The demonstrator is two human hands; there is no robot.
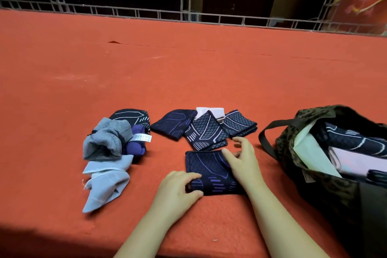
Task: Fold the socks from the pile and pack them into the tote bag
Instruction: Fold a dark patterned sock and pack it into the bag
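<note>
Socks lie in three groups on the red-orange table point(188, 73). Nearest the person is a folded navy sock point(209, 170) with purple lines, lying flat between the two hands. The left hand point(178, 190) rests on the sock's near left corner, its fingers curled over the edge and the thumb lying along the near side, so it grips that corner. The right hand point(240, 160) lies on the sock's right side with the fingers loosely spread and fairly straight; the index finger points out toward the far folded socks, and whether the thumb pinches the cloth cannot be told.

Just beyond this sock sits a row of folded dark socks point(206, 132) with pale diamond and line patterns, overlapping one another, with a small white piece point(210, 110) showing behind them. To the left, well apart, is the unfolded pile point(117, 144): a grey striped sock on top, a purple one with a white label beside it, a dark patterned one behind, and a light blue one trailing toward the person.

At the right edge stands the tote bag point(293, 142), dark olive with a leopard-like print, its mouth open and one black strap looping down onto the table. Inside it are a dark sock with white lines, something pale pink and a white sheet.
</note>
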